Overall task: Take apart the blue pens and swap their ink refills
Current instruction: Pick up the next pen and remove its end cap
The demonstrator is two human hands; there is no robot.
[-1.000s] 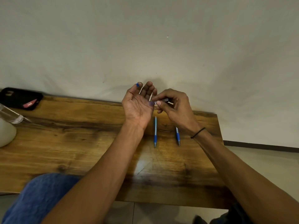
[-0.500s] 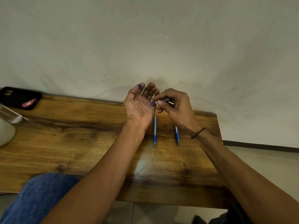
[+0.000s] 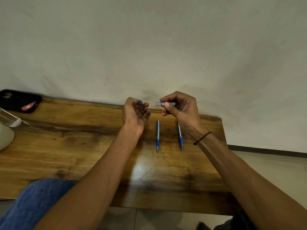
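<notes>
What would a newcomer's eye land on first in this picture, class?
Two raised hands near the table's far edge: the right hand pinches a small dark tube, the left hand curls around a blue-tipped piece. Below them two blue pens lie side by side on the wooden table.

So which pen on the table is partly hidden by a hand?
The right-hand blue pen; the right hand covers its far end. The other pen shows whole.

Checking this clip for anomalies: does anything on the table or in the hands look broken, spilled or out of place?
Nothing stands out. Two blue pens lie side by side on the table; the right hand pinches a small pen part, the left hand cups a blue piece.
</notes>
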